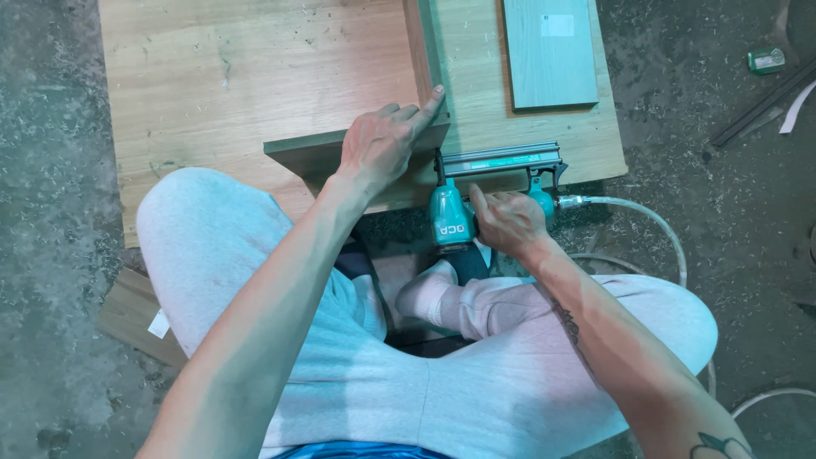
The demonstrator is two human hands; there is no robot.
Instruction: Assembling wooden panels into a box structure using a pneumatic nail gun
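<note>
The teal pneumatic nailer [463, 204] sits in my right hand [508, 223], its nose pressed against the near edge of the upright wooden strip [340, 153] where that strip meets a second strip [418, 47] running away from me. My right fingers are curled shut around the nailer's grip, forefinger lifted along the body. The nailer's long magazine [501, 160] lies crosswise, pointing off to my right, parallel to the near strip, so the tool's nose faces leftward into the corner joint. My left hand [382, 144] lies just beside the nose, flat and spread over the top of the near strip, holding nothing in a grasp, with the forefinger stretched to the corner. Of the two, my left hand is nearer the joint. Both strips stand on a wide plywood panel [212, 76] on the floor in front of my crossed legs. A pale air hose [646, 217] leaves the nailer's rear toward my right, and a grey-blue board [551, 51] lies farther off on the panel.
</note>
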